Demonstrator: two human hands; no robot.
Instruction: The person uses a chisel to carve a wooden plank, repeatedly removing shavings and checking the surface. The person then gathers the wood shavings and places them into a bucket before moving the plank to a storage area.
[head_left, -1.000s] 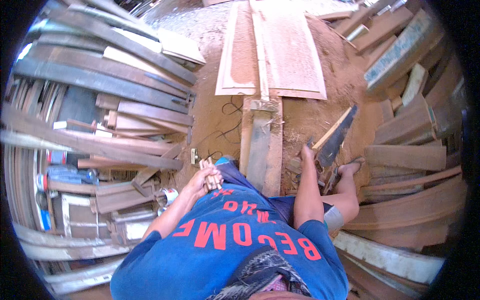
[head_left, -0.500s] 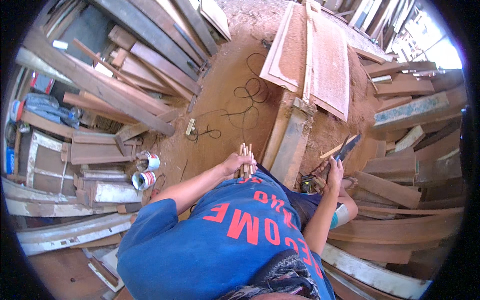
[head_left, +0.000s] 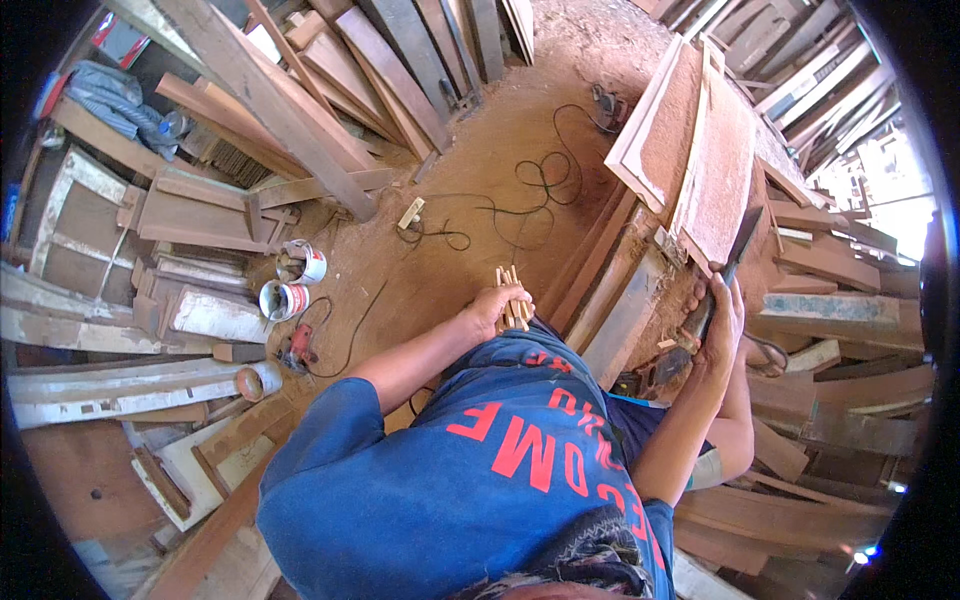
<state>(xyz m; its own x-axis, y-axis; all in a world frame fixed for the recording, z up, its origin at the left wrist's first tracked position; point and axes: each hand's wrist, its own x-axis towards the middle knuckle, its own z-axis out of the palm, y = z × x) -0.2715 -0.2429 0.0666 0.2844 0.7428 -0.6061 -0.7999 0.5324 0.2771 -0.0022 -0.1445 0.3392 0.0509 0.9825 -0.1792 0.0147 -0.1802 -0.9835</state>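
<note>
My left hand [head_left: 497, 308], fingers closed, grips a bundle of thin pale wooden sticks [head_left: 516, 306] at waist level, over my blue T-shirt [head_left: 470, 500]. On the right side, my right hand [head_left: 718, 310] is closed around a long dark-bladed tool [head_left: 742, 240], apparently a handsaw, angled up and away; its handle is mostly hidden by my fingers. Beside that hand, a grey-topped wooden beam [head_left: 630, 320] runs forward toward a pale, sawdust-covered panel [head_left: 727, 160] with a narrow strip lying along it.
Timber stacks [head_left: 415, 70] crowd the left and right sides. On the dusty floor lie looping black cables [head_left: 540, 175], a power strip [head_left: 411, 211], two paint cans [head_left: 285, 298] and a red power tool [head_left: 300, 350]. A dark power tool [head_left: 606, 108] sits near the panel.
The view has swung left, so the panel and beam appear farther right. The tool in my right hand now points more upright, and the pale strip seen alongside it earlier is no longer visible.
</note>
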